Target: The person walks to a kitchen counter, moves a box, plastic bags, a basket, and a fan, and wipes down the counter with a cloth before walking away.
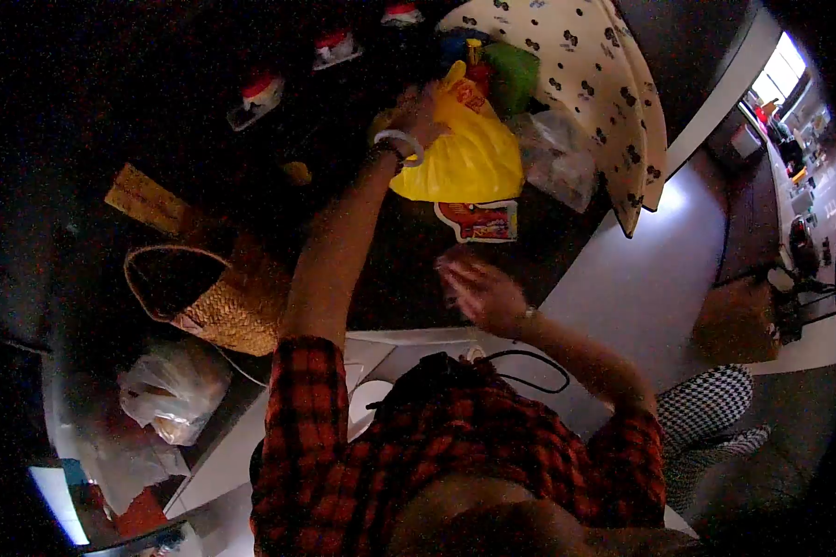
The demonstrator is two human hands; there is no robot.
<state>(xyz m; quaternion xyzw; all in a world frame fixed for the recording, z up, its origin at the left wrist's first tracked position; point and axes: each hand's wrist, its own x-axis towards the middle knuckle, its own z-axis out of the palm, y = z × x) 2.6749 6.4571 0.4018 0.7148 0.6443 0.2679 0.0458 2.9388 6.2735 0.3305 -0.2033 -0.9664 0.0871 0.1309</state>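
A full yellow plastic bag sits on the dark tabletop. My left hand, with a pale bracelet at its wrist, is closed on the upper left part of this bag; dim light partly hides the fingertips. Just below the bag lies a flat, colourful printed cutout with a white border. My right hand hovers near the table's front edge, below the cutout. Its fingers are slightly bent and apart, a little blurred, and I see nothing in them.
Beside the yellow bag are a clear plastic bag, a green item and a patterned cloth. To the left lie a woven basket, a flat tan piece and another plastic bag. Several red-topped items stand at the back.
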